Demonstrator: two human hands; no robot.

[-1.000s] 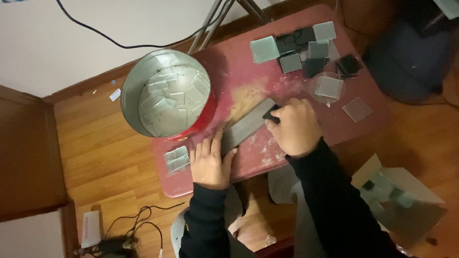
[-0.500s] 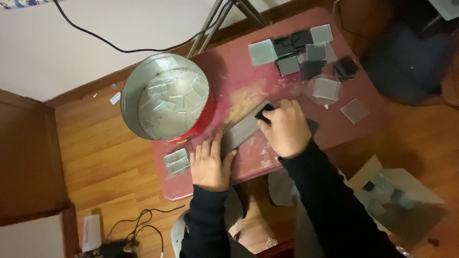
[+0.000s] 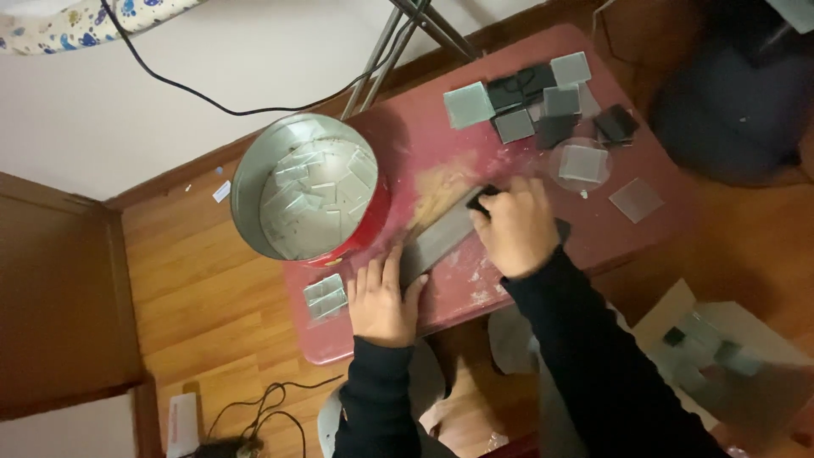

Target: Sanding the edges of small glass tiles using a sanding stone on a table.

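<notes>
Left hand [image 3: 383,298] lies flat and open, steadying the grey sharpening block [image 3: 439,237] on the red worktop [image 3: 543,254], while right hand [image 3: 515,225] presses a small dark tile [image 3: 485,198], grip closed, onto it.

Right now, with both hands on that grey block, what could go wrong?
The left hand steadies the long grey block at its end while the right hand presses a small dark piece on it; a slip might scrape fingers. The stack of square tiles sits at the table edge and could be knocked off.
</notes>
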